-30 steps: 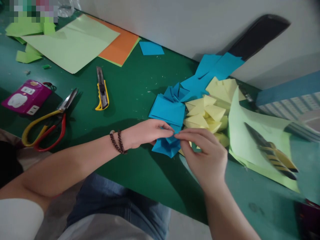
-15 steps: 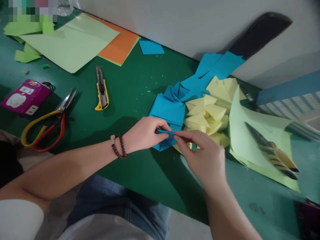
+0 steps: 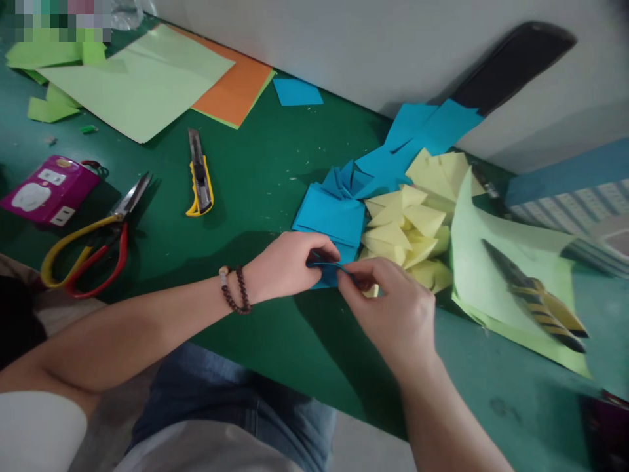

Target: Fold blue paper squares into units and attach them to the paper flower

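Note:
A small blue paper piece (image 3: pixel 328 274) is held between both hands above the green table. My left hand (image 3: pixel 289 263), with a dark bead bracelet at the wrist, has its thumb and fingers closed on the piece's left part. From the right, my right hand (image 3: pixel 390 301) pinches the same piece. Just beyond the hands lie a stack of blue paper squares (image 3: pixel 329 213) and folded blue pieces (image 3: pixel 346 180). Folded yellow paper pieces (image 3: pixel 410 229) are heaped beside them, close to my right hand's fingers.
Scissors (image 3: pixel 118 219), a yellow cutter (image 3: pixel 199 177) and a purple socket box (image 3: pixel 52 190) lie left. Pale green sheets (image 3: pixel 142 82) overlap orange paper (image 3: pixel 236 92) at the back. Another pair of scissors (image 3: pixel 535 295) rests on green paper (image 3: pixel 472 262) at right.
My right hand has shifted slightly left and down, its fingers further around the blue piece. The piece has turned a little and sits lower between the hands.

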{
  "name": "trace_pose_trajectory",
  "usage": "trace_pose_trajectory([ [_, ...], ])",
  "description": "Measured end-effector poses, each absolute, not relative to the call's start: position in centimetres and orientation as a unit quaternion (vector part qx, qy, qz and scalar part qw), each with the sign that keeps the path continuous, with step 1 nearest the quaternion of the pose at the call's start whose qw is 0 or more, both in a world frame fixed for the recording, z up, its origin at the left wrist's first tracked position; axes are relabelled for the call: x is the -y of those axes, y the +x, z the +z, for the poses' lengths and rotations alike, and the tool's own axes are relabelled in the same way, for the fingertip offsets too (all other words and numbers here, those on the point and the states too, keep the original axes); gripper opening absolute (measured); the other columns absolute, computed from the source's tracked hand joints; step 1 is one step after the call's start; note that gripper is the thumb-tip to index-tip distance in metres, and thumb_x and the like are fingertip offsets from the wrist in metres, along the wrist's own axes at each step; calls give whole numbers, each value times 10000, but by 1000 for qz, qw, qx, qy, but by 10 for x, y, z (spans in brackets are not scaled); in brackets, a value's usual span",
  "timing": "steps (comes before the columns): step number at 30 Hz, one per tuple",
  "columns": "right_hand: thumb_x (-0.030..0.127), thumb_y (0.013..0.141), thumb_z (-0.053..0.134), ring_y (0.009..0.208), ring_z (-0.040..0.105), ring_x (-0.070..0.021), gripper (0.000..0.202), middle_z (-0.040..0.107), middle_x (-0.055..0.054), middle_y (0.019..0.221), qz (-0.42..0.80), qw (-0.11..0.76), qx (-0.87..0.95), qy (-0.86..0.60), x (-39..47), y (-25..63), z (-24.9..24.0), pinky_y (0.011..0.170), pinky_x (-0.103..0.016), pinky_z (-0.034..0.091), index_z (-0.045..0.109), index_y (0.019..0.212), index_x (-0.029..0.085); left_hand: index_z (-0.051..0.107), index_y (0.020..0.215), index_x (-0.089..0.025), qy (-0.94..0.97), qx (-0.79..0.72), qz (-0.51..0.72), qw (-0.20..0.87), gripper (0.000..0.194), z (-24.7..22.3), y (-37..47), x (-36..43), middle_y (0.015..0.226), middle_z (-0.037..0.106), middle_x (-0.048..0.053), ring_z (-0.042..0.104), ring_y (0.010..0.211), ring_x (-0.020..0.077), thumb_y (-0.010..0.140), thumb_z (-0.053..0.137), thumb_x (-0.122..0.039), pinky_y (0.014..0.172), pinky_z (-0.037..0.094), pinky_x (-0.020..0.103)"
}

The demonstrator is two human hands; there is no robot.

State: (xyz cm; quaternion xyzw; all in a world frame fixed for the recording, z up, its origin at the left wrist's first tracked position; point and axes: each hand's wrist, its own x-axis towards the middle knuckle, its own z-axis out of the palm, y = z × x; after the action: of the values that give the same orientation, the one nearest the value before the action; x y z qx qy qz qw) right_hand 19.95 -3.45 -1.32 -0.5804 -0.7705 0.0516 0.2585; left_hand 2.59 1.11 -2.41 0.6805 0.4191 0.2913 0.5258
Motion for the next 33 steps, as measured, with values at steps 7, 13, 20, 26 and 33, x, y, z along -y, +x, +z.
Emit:
trace_pose_trajectory([
  [7, 226, 813, 629, 604, 600, -139, 59, 630, 19, 667, 35, 255, 780, -571, 35, 194, -17, 577, -260, 453, 604, 760, 231, 694, 877, -178, 723, -439, 280, 453, 278, -25, 25, -8, 932, 750, 2, 690, 889, 166, 721, 552, 4, 826, 529, 284],
  [13, 221, 782, 643, 598, 609, -144, 57, 642, 24, 679, 97, 290, 728, -614, 31, 199, -17, 576, -271, 482, 637, 833, 245, 662, 979, -170, 683, -415, 316, 511, 251, -18, 25, -9, 1021, 726, 28, 674, 941, 159, 755, 634, -60, 829, 528, 257],
  [20, 315, 745, 712, 627, 613, -138, 163, 637, 19, 717, 247, 455, 550, -655, 28, 202, -10, 569, -276, 516, 590, 807, 225, 555, 1226, -183, 560, -371, 377, 638, 612, -11, 28, -2, 1255, 627, 97, 674, 951, 170, 681, 825, -253, 782, 568, 256],
  [26, 262, 734, 688, 567, 573, -116, 129, 597, 36, 663, 241, 413, 580, -660, 29, 199, -14, 509, -244, 480, 575, 780, 223, 657, 1143, -158, 606, -390, 325, 613, 291, -22, 36, 1, 889, 735, 34, 704, 767, 153, 853, 622, -167, 683, 570, 242],
  [33, 226, 743, 625, 608, 580, -127, 151, 650, 8, 785, 234, 347, 643, -641, 28, 199, -15, 545, -262, 495, 599, 891, 235, 680, 1159, -175, 664, -387, 271, 580, 321, -20, 31, -2, 798, 746, 27, 719, 674, 138, 912, 484, -117, 633, 563, 222],
])
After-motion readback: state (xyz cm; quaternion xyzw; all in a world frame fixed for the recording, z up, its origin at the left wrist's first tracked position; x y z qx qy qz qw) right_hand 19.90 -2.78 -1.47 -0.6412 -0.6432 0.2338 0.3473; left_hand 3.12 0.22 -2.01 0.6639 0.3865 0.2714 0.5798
